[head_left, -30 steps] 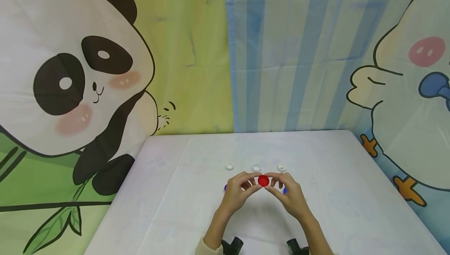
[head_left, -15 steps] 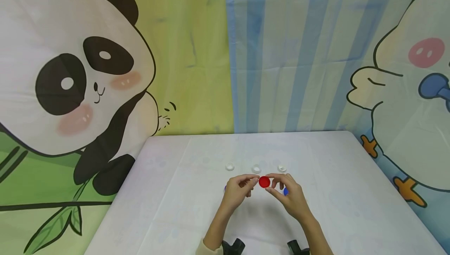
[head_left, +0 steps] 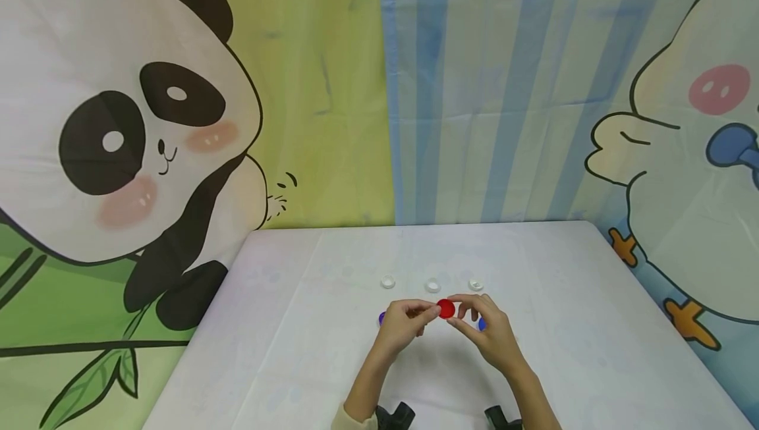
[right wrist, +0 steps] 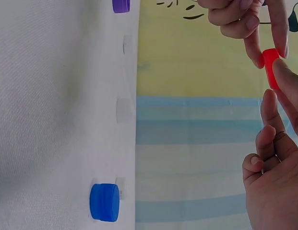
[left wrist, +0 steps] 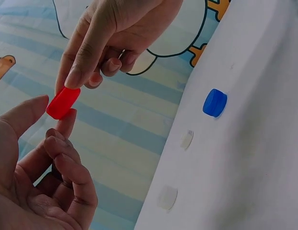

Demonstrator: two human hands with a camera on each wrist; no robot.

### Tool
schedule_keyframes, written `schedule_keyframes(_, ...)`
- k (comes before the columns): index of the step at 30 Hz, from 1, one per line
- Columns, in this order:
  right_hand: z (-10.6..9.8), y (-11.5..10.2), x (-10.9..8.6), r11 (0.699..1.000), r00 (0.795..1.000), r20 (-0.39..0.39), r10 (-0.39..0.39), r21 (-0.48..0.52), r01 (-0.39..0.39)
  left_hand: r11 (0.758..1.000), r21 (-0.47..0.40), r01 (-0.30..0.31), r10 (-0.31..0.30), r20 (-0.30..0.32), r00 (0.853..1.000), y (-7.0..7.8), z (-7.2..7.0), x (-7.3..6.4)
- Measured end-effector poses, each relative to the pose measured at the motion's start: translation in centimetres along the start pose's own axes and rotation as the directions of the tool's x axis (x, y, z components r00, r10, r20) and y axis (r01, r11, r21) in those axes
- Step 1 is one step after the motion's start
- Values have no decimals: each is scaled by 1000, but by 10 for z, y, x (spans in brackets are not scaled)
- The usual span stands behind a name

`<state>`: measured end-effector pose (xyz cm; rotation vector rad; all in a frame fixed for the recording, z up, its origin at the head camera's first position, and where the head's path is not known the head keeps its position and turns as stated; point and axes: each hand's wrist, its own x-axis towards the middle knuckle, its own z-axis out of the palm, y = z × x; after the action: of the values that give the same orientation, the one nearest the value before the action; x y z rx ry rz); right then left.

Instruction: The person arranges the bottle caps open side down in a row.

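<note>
A red bottle cap [head_left: 446, 309] is held up above the table between both hands. My left hand [head_left: 404, 323] pinches its left edge with thumb and index finger, the thumb on top; the left wrist view shows this cap [left wrist: 63, 103] tilted between the fingertips. On the cap's right side my right hand [head_left: 487, 328] grips with thumb and index finger, the thumb pressed on the near face in the right wrist view. A blue bottle cap [head_left: 482, 324] stands on the table, partly hidden behind the right hand. Behind the left hand a purple bottle cap [head_left: 382, 318] shows partly.
Three small white round pieces, the left one [head_left: 388, 282], the middle one [head_left: 432, 285] and the right one [head_left: 476, 284], lie in a row beyond the hands on the white table [head_left: 296, 338]. Printed curtains [head_left: 462, 87] hang behind the table.
My left thumb and index finger have shifted from the cap's near and far edges to above and below it. The cap has dropped slightly; the right hand's grip looks the same.
</note>
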<state>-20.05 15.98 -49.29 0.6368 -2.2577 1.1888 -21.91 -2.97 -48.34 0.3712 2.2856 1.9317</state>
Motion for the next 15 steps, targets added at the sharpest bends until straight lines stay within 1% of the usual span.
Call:
schedule_keyframes(5,1,2,0,999,999,-16,-29,25,30,1000,4,10,-10,10,1000,-2,1,1)
schedule_keyframes(10,1,1,-1,1000,1000,-16,-19,10,19,1000,-5,12,-12,15,1000,-3,2,1)
schedule_keyframes(13,0,-3,0,1000,1000,-16,-15,2,15,1000,-7,17,-17,11,1000,-4,2,2)
schedule_keyframes(15,-1,-11,2,1000,1000,-16,-16,6,16,1000,-12,21,-20,7,1000,-4,2,2)
